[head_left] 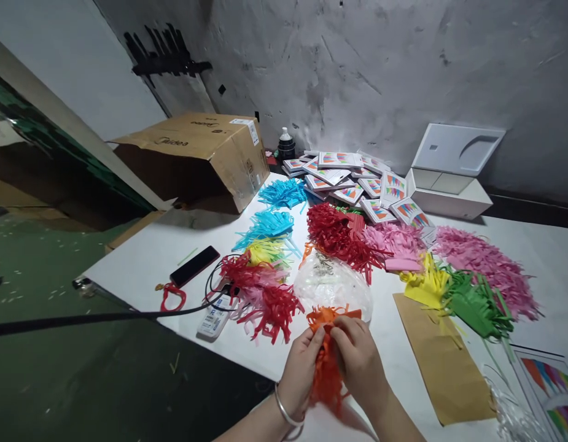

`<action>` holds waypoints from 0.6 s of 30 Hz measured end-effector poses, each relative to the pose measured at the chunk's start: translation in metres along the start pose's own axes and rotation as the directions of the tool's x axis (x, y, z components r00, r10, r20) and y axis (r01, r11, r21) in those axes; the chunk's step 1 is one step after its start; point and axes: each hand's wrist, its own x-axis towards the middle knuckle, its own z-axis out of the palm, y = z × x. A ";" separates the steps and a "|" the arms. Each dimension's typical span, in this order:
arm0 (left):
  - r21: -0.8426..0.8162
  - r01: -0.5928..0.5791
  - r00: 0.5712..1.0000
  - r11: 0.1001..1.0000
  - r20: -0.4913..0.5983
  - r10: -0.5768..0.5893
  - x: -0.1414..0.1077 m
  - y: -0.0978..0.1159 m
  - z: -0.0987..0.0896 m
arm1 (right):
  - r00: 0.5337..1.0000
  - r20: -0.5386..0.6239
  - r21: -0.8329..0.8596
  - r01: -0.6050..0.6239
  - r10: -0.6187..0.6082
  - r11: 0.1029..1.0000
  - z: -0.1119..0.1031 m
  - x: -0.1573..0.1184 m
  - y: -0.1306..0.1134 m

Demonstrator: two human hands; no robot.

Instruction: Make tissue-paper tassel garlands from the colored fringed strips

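An orange fringed paper tassel [328, 374] hangs between my two hands at the table's near edge. My left hand [301, 362], with a silver bangle at the wrist, pinches its upper part from the left. From the right, my right hand [360, 356] has its fingers closed on the same upper part, close to the left thumb. Just beyond them lies a clear plastic bag [334, 285]. Red and pink fringe [265, 301] is heaped to the left of my hands, and dark red fringe [343, 236] lies behind the bag.
A cardboard box [237, 178] stands open at the back left. Several flat printed packs [339, 161] are piled near the wall, beside a white box [449, 190]. A phone [194, 266], a black cable [104, 318] and brown paper [443, 362] lie around the white table [150, 245].
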 end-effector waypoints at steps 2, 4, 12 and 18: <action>-0.033 -0.004 1.000 0.999 0.002 0.004 -0.002 0.000 0.001 | 1.000 -0.004 -0.065 -0.005 0.005 0.998 -0.001 0.000 -0.006; -0.036 -0.028 1.000 0.999 -0.010 0.028 -0.005 -0.001 0.001 | 0.999 -0.021 -0.119 -0.040 0.038 0.992 -0.002 -0.001 -0.012; 0.019 -0.068 0.997 0.998 -0.039 0.069 -0.012 -0.007 -0.001 | 0.992 -0.057 -0.125 -0.116 0.110 0.985 0.000 -0.005 -0.016; 0.017 -0.063 0.998 0.998 0.004 0.063 -0.011 -0.011 -0.002 | 0.989 -0.031 -0.106 -0.145 0.143 0.984 0.001 -0.009 -0.012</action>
